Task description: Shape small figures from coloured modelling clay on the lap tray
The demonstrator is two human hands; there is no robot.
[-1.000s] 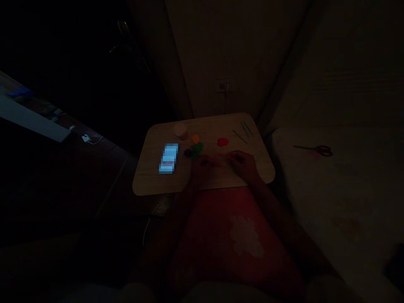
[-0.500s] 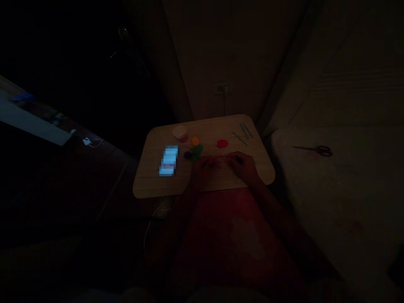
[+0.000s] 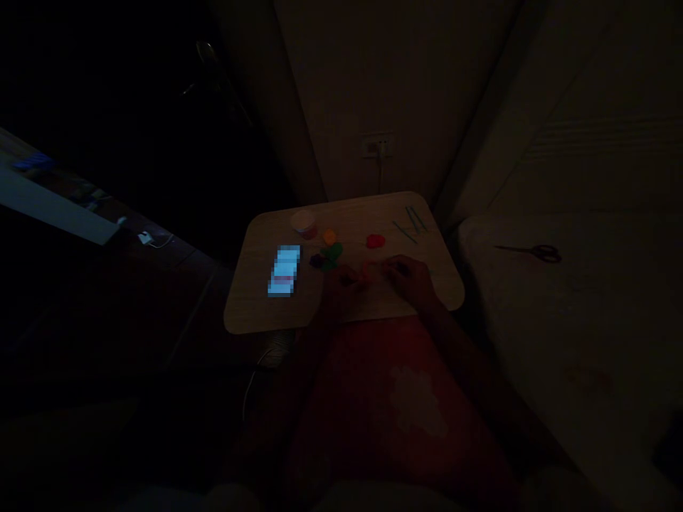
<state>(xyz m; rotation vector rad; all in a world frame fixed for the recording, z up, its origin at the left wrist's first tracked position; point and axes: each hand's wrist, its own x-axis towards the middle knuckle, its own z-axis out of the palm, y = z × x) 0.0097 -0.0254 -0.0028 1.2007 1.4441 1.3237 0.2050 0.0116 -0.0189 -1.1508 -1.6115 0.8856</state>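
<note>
In dim light, a thin reddish strand of modelling clay (image 3: 368,270) curves between my two hands over the small wooden table (image 3: 250,313). My left hand (image 3: 341,283) is closed in a pinch at the strand's left end. At its right end, the fingertips of my right hand (image 3: 408,276) press together on it. Just beyond my left hand lie green clay pieces (image 3: 333,253), a dark purple lump (image 3: 316,261) and an orange lump (image 3: 329,237). A red lump (image 3: 375,241) sits past the gap between my hands.
A lit phone (image 3: 284,271) lies at the table's left, with a lidded tub (image 3: 304,224) behind it. Thin greenish sticks (image 3: 410,224) are at the back right. Scissors (image 3: 533,252) rest on the pale surface to the right. A plugged socket (image 3: 378,145) is on the wall.
The red strand was stretched nearly straight between my hands and now bends in a curve. My left hand has turned slightly and sits a little lower.
</note>
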